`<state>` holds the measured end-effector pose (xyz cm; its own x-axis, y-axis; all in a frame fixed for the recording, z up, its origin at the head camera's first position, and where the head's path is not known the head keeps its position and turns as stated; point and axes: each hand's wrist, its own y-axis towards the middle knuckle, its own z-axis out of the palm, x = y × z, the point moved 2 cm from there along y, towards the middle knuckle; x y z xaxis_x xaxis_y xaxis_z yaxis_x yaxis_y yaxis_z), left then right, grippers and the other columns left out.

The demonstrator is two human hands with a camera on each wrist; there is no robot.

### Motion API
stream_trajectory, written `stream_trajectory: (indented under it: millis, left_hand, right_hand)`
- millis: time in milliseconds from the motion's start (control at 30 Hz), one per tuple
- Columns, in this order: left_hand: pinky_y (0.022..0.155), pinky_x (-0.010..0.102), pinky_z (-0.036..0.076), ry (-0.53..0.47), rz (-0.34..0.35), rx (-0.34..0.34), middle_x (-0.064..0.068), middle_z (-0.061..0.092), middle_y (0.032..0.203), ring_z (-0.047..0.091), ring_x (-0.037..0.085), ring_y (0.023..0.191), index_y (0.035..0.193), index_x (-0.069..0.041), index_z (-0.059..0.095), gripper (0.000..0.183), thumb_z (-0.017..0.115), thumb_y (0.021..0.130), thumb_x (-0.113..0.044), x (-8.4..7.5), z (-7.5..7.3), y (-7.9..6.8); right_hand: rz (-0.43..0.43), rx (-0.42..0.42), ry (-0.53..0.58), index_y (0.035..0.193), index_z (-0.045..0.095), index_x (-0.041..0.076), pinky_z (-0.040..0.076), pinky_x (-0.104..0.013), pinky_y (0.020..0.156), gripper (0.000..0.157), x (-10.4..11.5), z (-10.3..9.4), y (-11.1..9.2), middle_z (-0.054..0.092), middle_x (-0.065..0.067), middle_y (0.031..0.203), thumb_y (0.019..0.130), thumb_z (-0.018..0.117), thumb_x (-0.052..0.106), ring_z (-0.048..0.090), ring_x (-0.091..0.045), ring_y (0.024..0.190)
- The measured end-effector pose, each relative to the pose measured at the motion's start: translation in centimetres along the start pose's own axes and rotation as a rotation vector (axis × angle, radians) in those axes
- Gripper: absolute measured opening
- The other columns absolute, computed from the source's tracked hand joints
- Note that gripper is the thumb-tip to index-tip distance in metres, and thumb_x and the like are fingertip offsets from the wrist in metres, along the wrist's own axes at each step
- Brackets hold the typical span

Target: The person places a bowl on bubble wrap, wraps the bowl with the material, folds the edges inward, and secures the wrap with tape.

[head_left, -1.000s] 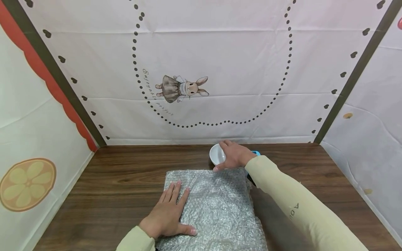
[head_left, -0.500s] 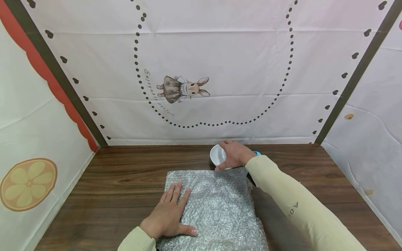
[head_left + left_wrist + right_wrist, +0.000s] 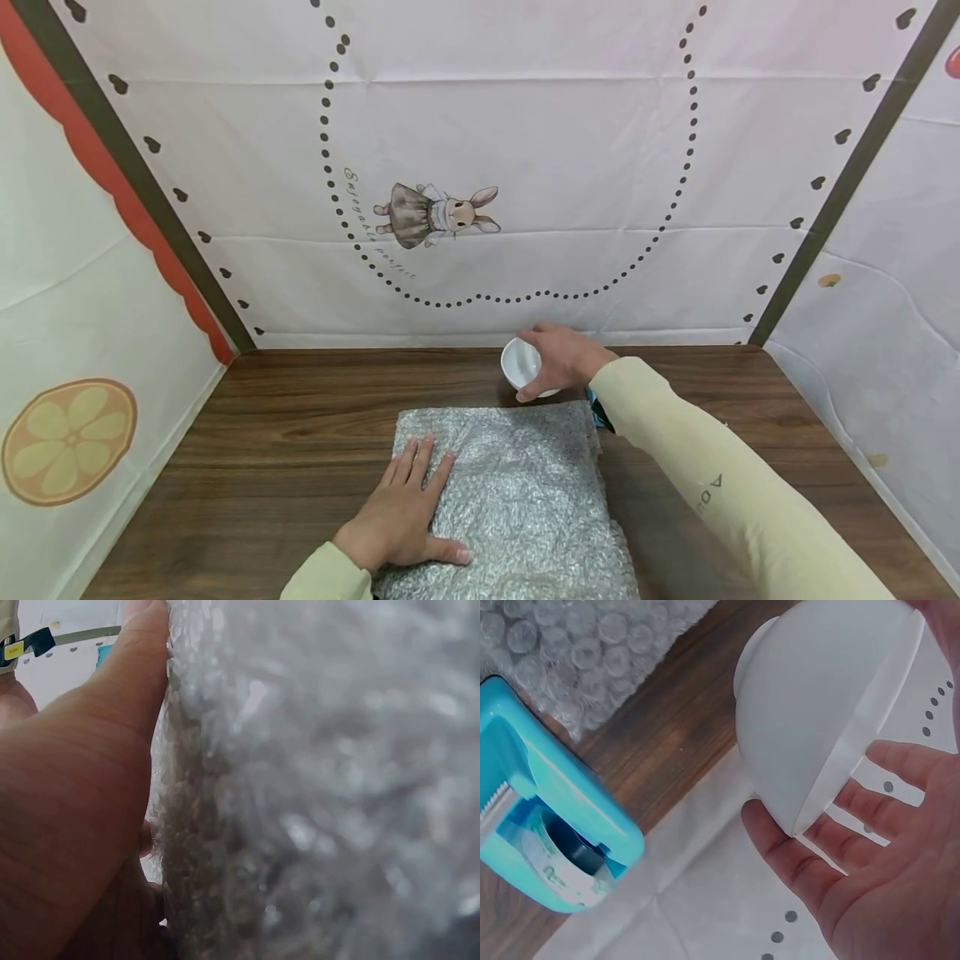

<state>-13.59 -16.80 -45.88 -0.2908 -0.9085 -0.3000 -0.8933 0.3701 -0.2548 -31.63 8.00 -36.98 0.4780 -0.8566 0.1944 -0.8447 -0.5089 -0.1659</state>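
White bowl (image 3: 520,364) located near the far edge of the wooden table (image 3: 300,400), held by the right hand (image 3: 561,360), its mouth tilted toward the left. Grip: thumb at one part of the rim, the fingers set apart from one another at another part. Left hand (image 3: 401,517) lies flat on the silvery bubble wrap (image 3: 528,500), fingers slightly spread, thumb held wide; it pinches nothing visible.

Change noted over the last half second: the right hand and bowl have shifted slightly up and away from the sheet — a strip of bare wood now shows between bowl and wrap. Left hand and wrap show no clear change. Assessment: the bowl appears to be lifted and under the right hand's control alone, the left probably steadying the sheet; contact between bowl and table cannot be confirmed. A blue tape dispenser (image 3: 577,795) stands just beside the wrap.
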Motion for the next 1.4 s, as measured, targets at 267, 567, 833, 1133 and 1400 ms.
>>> stream_trajectory:
  millis: [267,567,833,1133,1400]
  left_hand:
    - [0.129,0.065,0.015,0.006,-0.009,0.006,0.027,0.003,0.174,0.004,0.05,0.162,0.167,-0.009,0.023,0.13,0.074,0.072,-0.082,-0.2,-0.1,0.0]
    - [0.129,0.065,0.015,0.002,-0.014,0.009,0.027,0.002,0.174,0.003,0.05,0.162,0.167,-0.009,0.023,0.129,0.074,0.072,-0.081,-0.2,-0.1,0.0]
    - [0.129,0.066,0.016,0.006,-0.017,0.01,0.027,0.002,0.174,0.004,0.05,0.162,0.167,-0.009,0.022,0.13,0.074,0.072,-0.081,-0.2,-0.1,0.0]
    - [0.129,0.065,0.015,0.006,-0.029,0.018,0.027,0.002,0.174,0.003,0.05,0.162,0.167,-0.008,0.022,0.13,0.075,0.072,-0.08,-0.3,-0.2,0.0]
    - [0.129,0.065,0.015,0.002,-0.03,0.022,0.027,0.002,0.174,0.003,0.05,0.162,0.167,-0.008,0.022,0.129,0.075,0.073,-0.08,-0.4,-0.3,-0.1]
  right_hand:
    - [-0.004,0.018,-0.021,0.161,0.041,0.02,0.057,-0.048,0.097,0.105,0.3,-1.0,-0.6,0.053,-0.011,0.15,0.075,0.087,0.059,0.059,-0.03,0.124]
    - [-0.054,0.043,-0.057,0.161,0.04,0.019,0.056,-0.046,0.099,0.107,1.2,-2.5,-1.3,0.053,-0.011,0.148,0.075,0.087,0.06,0.058,-0.029,0.124]
    - [-0.072,0.071,-0.066,0.16,0.041,0.019,0.057,-0.045,0.099,0.107,1.8,-3.5,-2.0,0.053,-0.009,0.148,0.074,0.087,0.061,0.058,-0.029,0.123]
    - [-0.112,0.079,-0.123,0.16,0.041,0.02,0.057,-0.046,0.098,0.106,2.5,-4.3,-3.1,0.053,-0.009,0.15,0.074,0.087,0.063,0.058,-0.028,0.126]
    - [-0.125,0.086,-0.155,0.159,0.042,0.021,0.058,-0.045,0.094,0.107,3.0,-4.8,-4.2,0.053,-0.008,0.149,0.072,0.088,0.064,0.06,-0.027,0.121]
